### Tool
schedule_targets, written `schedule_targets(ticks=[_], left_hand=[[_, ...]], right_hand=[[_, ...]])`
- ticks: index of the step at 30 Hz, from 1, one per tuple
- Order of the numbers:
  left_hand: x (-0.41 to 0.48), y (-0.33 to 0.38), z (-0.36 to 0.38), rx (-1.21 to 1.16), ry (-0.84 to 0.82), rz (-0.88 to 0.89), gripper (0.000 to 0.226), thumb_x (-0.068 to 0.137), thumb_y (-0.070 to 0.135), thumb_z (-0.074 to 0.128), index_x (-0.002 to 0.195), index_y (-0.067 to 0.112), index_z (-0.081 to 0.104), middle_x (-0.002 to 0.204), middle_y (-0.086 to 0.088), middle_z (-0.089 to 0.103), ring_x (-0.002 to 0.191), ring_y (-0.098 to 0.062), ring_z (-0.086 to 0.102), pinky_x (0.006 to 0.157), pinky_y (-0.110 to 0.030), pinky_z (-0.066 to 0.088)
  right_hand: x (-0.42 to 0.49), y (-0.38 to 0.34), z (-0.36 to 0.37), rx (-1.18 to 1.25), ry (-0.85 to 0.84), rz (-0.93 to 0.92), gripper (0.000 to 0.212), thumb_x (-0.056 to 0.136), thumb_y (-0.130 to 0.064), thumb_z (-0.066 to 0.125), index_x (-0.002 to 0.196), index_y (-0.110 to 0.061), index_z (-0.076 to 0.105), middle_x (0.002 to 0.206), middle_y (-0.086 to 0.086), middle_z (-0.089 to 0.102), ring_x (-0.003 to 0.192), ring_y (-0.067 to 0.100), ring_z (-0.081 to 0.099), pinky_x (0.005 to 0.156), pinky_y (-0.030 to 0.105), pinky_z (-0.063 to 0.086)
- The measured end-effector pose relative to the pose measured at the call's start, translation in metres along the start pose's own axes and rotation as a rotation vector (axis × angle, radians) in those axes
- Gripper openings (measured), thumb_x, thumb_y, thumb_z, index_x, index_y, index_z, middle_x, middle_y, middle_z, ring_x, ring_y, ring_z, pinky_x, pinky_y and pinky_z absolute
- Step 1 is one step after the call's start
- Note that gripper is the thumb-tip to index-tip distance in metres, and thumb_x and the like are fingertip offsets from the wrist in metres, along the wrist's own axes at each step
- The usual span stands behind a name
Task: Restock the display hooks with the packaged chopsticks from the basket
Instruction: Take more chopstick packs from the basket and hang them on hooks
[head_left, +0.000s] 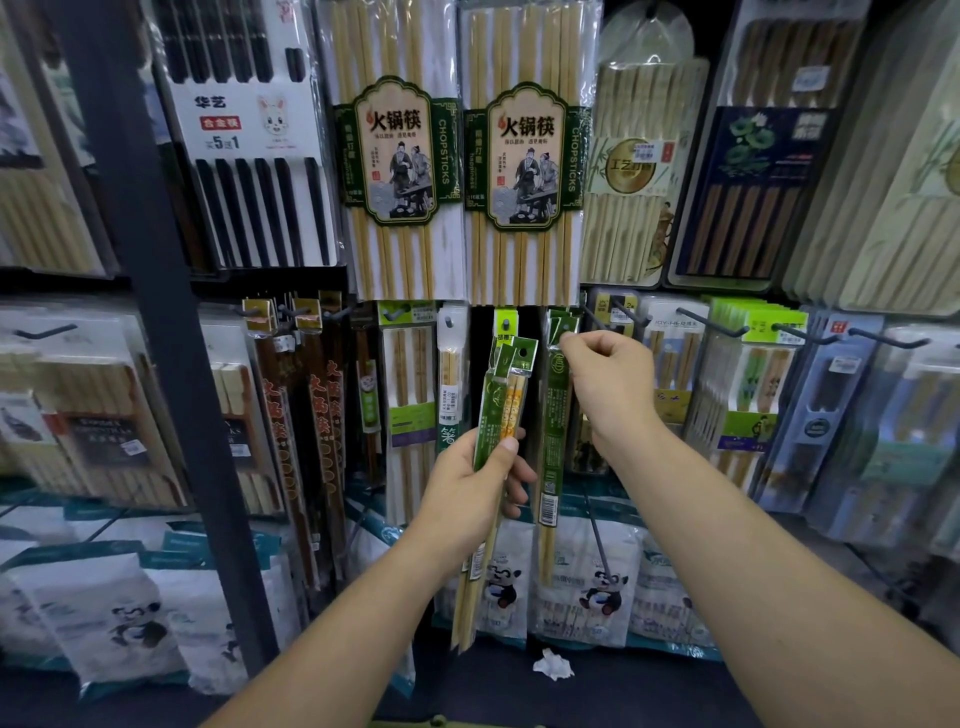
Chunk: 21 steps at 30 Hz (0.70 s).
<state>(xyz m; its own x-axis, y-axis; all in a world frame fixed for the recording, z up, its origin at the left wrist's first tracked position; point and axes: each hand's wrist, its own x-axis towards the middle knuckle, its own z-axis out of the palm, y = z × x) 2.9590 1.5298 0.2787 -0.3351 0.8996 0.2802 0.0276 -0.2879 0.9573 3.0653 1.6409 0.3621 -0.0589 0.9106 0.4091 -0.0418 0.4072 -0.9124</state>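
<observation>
1. Scrap of white paper lies at lower centre, below the forearms.
2. Left hand, centre frame, grips a bundle of green chopstick packs upright, with the thumb across the front and the header cards fanned above the fist.
3. Right hand, just right of centre and higher, has its fingers curled, pinching the top of a hung pack. That pack hangs straight down, just beside the bundle. Its hole is hidden by the fingertips, so it is possibly on its peg.
4. Dark hooks jut out along that row.
5. Panda bags sit behind, lower centre.
6. Large hot-pot packs hang at upper centre.
</observation>
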Motion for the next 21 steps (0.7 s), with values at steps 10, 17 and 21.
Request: schedule_targets(ticks=[10, 17, 21], left_hand=[[-0.001, -0.003, 0.0, 0.018, 0.014, 0.012, 0.016, 0.107, 0.021, 0.05, 0.114, 0.016, 0.064, 0.074, 0.001, 0.071, 0.064, -0.012, 0.062, 0.059, -0.03, 0.054], [-0.002, -0.002, -0.001, 0.008, 0.024, 0.016, 0.015, 0.107, 0.02, 0.05, 0.113, 0.015, 0.063, 0.074, 0.0, 0.071, 0.064, -0.014, 0.061, 0.059, -0.032, 0.054], [-0.002, -0.001, -0.003, 0.027, 0.017, 0.047, 0.01, 0.107, 0.022, 0.051, 0.106, 0.015, 0.058, 0.077, -0.001, 0.072, 0.063, -0.014, 0.062, 0.06, -0.032, 0.056]], right_hand=[[0.0, 0.004, 0.006, -0.031, 0.033, -0.024, 0.046, 0.087, -0.015, 0.063, 0.047, -0.024, 0.043, 0.04, -0.016, 0.032, 0.041, 0.003, 0.031, 0.069, 0.013, 0.039], [0.008, 0.013, 0.008, -0.095, 0.051, -0.055, 0.046, 0.089, -0.021, 0.065, 0.045, -0.026, 0.05, 0.039, -0.016, 0.039, 0.04, 0.002, 0.038, 0.064, 0.024, 0.046], [0.012, 0.018, 0.008, -0.139, 0.075, -0.046, 0.036, 0.094, -0.03, 0.067, 0.06, -0.021, 0.062, 0.044, -0.018, 0.049, 0.047, 0.0, 0.048, 0.061, 0.024, 0.046]])
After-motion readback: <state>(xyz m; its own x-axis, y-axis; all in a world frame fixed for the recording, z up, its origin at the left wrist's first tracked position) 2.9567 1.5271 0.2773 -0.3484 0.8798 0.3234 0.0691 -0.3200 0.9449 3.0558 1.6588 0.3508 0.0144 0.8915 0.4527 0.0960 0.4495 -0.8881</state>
